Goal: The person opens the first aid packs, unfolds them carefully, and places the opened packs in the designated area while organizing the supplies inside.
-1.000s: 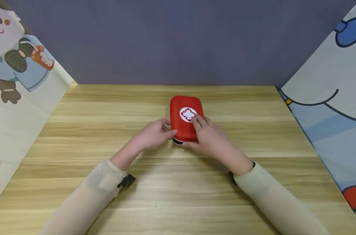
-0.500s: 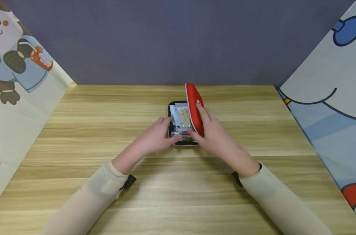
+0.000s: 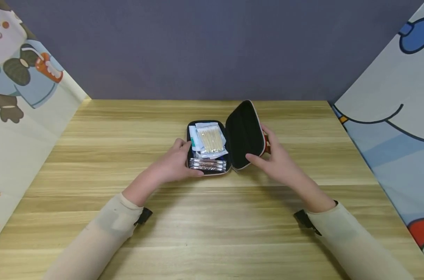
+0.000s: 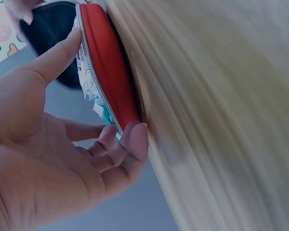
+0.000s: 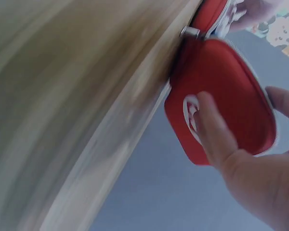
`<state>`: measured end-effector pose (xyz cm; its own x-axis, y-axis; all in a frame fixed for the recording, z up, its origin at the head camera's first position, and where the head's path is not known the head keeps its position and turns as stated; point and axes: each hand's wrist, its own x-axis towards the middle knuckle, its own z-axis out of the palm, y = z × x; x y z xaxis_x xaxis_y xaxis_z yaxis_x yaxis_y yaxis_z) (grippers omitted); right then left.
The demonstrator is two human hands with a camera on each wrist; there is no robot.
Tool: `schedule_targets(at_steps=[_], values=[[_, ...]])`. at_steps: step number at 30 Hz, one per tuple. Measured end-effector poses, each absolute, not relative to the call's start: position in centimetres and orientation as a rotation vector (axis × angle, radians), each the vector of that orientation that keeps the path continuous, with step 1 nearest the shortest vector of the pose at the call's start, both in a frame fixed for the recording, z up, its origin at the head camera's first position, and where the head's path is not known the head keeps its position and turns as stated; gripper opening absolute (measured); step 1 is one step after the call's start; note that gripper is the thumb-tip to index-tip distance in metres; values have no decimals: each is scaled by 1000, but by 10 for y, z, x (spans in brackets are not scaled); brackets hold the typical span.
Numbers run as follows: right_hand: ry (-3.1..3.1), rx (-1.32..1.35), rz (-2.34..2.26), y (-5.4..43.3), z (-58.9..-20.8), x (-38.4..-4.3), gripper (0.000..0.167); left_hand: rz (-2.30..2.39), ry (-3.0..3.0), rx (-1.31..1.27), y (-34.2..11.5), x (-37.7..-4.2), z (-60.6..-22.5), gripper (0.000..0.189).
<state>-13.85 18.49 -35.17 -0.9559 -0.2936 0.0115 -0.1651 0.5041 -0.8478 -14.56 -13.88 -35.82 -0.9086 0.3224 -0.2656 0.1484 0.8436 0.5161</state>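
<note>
In the head view a red first-aid case (image 3: 229,165) lies unzipped on the table, its black-lined lid (image 3: 245,136) tilted up on the right. My left hand (image 3: 171,161) holds the base at its left side, thumb along the near rim; the left wrist view shows its fingers curled against the red shell (image 4: 106,62). My right hand (image 3: 280,163) grips the lid, thumb over the rim and fingers on the outer face with its white emblem. Inside the base sit a bag of cotton swabs (image 3: 212,140), white packets (image 3: 194,138) and a clear packet of brownish sticks (image 3: 207,164).
The wood-grain table (image 3: 198,233) stretches around the case. Behind it rises a dark grey-blue wall (image 3: 212,50). Panels with cartoon prints stand at the left (image 3: 33,77) and right (image 3: 390,97).
The lid has swung from closed over to the right, carried by my right hand, and the contents have come into view. The base and my left hand have shifted slightly left.
</note>
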Motion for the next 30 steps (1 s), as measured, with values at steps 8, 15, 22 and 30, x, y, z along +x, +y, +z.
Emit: schedule_targets(at_steps=[8, 15, 22, 30], values=[[2684, -297, -1017, 209, -352, -140, 96, 668, 2676, 296, -161, -148, -360, 127], [2705, -372, -755, 211, -360, -138, 101, 683, 2661, 355, -174, -149, -362, 122], [2681, -392, -614, 208, -361, -138, 104, 657, 2613, 351, -176, -148, -359, 124], [2661, -458, -450, 203, -358, -139, 103, 546, 2599, 351, -175, -153, -354, 129]])
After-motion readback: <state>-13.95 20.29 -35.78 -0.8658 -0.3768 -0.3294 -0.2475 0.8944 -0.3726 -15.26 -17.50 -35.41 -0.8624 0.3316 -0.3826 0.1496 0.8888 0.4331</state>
